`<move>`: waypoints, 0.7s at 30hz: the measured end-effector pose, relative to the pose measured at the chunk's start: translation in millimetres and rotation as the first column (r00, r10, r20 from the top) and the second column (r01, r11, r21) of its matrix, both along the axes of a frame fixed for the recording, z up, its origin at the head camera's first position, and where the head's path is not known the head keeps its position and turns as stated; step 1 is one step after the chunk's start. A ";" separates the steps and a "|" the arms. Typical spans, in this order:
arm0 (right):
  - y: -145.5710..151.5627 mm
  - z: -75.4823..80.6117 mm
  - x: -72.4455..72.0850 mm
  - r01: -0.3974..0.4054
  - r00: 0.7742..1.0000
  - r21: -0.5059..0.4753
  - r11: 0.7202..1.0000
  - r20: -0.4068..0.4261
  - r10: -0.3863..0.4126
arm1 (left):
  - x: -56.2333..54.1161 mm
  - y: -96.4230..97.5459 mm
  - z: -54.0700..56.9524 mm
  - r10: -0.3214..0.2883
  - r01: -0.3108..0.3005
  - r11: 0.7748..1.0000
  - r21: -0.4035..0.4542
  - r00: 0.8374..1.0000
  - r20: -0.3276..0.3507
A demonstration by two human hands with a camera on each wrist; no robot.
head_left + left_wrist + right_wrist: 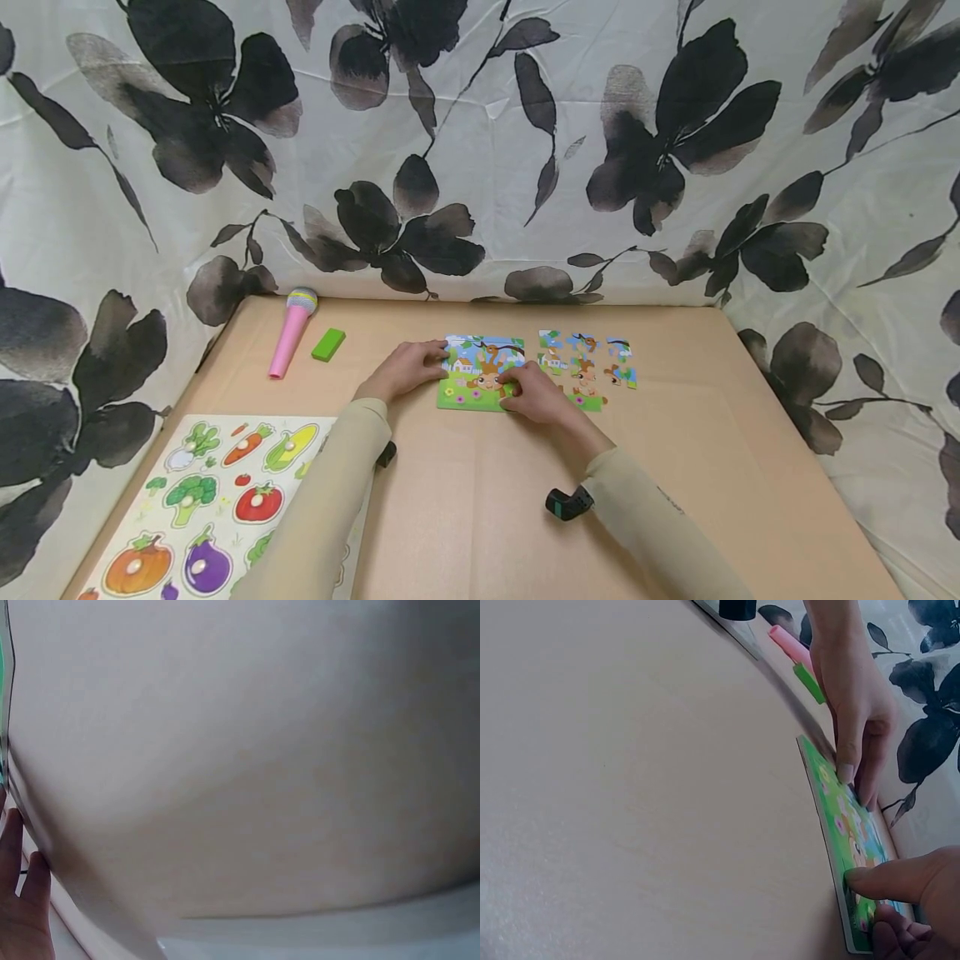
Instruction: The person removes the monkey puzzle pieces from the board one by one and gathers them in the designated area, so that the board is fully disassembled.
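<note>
A small picture puzzle board (468, 398) with a monkey, a house and green grass lies near the back of the table. My left hand (408, 367) is at its left edge, fingers touching the border; in the right wrist view the left thumb (845, 769) rests near that edge. My right hand (542, 395) lies over the board's right part, thumb (870, 881) down on the picture and other fingers curled beside it. Whether a piece is under those fingers is hidden. Several loose puzzle pieces (584, 377) lie to the right. The left wrist view shows mostly bare tabletop and some left fingers (34, 889).
A pink toy microphone (291, 335) and a green block (328, 344) lie at the back left. A large vegetable picture board (225, 492) covers the front left, partly under the left sleeve. Floral cloth (525, 150) hangs behind the table (465, 517).
</note>
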State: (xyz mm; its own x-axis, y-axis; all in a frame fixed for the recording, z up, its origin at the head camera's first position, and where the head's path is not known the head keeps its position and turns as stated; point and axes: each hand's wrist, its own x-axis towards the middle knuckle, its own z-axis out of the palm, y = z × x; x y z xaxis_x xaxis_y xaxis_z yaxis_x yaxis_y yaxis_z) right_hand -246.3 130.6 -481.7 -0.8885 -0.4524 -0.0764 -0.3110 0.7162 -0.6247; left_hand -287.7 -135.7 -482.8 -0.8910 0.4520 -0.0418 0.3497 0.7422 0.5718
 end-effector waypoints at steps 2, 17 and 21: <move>-0.2 -0.1 -0.8 0.001 1.000 0.003 1.000 0.007 -0.001 | -0.3 -0.1 0.0 -0.001 0.001 1.000 0.000 1.000 -0.001; -3.4 1.8 2.7 0.032 0.999 0.030 0.999 -0.007 -0.031 | -0.7 -0.2 0.8 0.001 -0.001 1.000 -0.013 1.000 0.004; -4.1 4.4 4.0 0.019 0.999 0.057 0.998 -0.032 -0.018 | -0.5 0.4 0.8 -0.002 0.002 1.000 -0.017 1.000 0.008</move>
